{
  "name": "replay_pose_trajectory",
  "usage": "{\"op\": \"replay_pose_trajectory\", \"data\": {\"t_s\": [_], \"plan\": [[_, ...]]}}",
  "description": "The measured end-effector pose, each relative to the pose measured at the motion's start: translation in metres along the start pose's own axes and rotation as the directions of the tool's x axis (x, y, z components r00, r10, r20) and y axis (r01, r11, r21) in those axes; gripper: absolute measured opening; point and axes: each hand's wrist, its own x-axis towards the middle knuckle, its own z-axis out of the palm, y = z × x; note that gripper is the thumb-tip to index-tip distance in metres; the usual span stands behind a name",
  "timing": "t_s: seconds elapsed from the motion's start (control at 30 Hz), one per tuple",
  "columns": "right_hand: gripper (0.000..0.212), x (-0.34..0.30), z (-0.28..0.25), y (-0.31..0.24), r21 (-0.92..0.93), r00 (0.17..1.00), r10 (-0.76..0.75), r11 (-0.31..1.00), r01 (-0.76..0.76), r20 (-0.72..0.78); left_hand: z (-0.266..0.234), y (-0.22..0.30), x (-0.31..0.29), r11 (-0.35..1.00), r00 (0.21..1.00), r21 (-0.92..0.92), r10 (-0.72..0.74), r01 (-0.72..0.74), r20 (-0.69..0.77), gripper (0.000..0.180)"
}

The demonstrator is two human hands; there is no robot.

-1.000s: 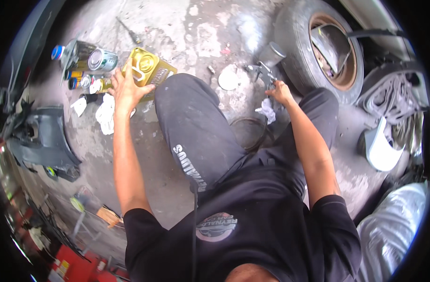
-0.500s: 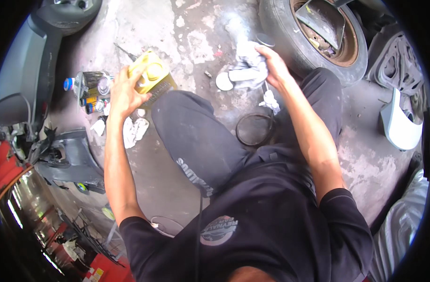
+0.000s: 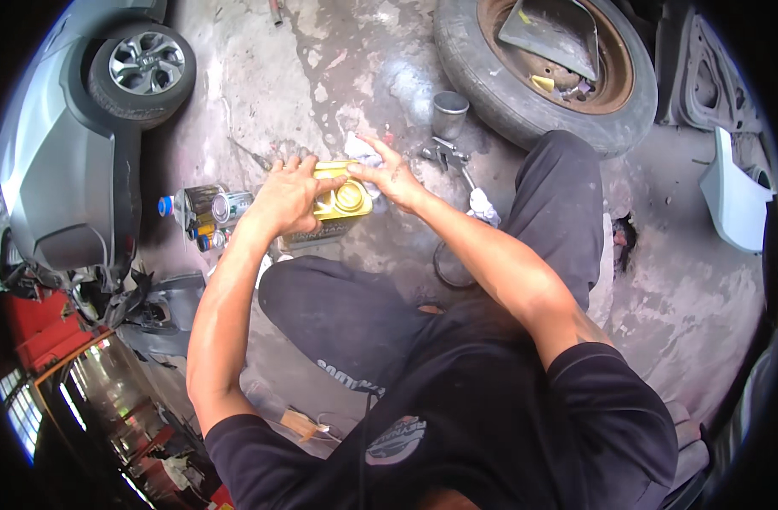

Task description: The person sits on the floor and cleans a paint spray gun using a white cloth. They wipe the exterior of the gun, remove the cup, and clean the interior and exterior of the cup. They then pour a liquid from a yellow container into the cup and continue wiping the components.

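A metal can (image 3: 328, 233) with a yellow top and round yellow cap stands on the floor just beyond my left knee. My left hand (image 3: 291, 197) lies across the can's top, its fingers over the far edge and its thumb beside the cap. From the other side, my right hand (image 3: 395, 177) reaches the can with the thumb at its top. A crumpled white rag (image 3: 363, 150) shows under and beyond the right fingers, partly hidden. Right of that hand, a spray gun (image 3: 445, 155) rests on the floor, a white cloth (image 3: 482, 206) wrapped near its lower end.
A dark grey cup (image 3: 449, 116) stands near a large tire (image 3: 470, 64) with a dustpan (image 3: 549, 38) in its rim. Left of the can are a round tin (image 3: 232, 206) and several small containers. A car (image 3: 70, 161) is at far left, a white panel (image 3: 733, 208) at right.
My right hand has moved left with the white rag, from near the cup to the can. The spray gun now shows on the floor. My left hand stays on the can; the view has shifted.
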Motion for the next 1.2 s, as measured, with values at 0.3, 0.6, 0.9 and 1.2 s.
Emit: {"op": "replay_pose_trajectory", "data": {"t_s": [0.3,0.6,0.9,1.2], "plan": [[0.030,0.003,-0.072,0.037,0.444,0.955,0.295,0.861,-0.249,-0.036,-0.046,0.055,0.038,0.999,0.971,0.018,0.034,-0.039,0.237,0.087],[0.061,-0.003,-0.071,0.015,0.497,0.949,0.301,0.812,-0.307,0.095,-0.047,0.071,0.066,0.984,0.954,0.143,0.062,-0.108,0.294,0.077],[0.027,0.027,-0.087,0.023,0.334,0.958,0.210,0.933,-0.136,-0.196,-0.091,0.074,0.099,0.999,0.925,0.030,-0.043,0.034,0.378,0.089],[0.031,0.039,-0.117,0.019,0.042,0.826,0.094,0.995,-0.085,-0.556,-0.114,0.077,0.162,0.990,0.936,0.130,-0.086,0.044,0.340,0.090]]}}
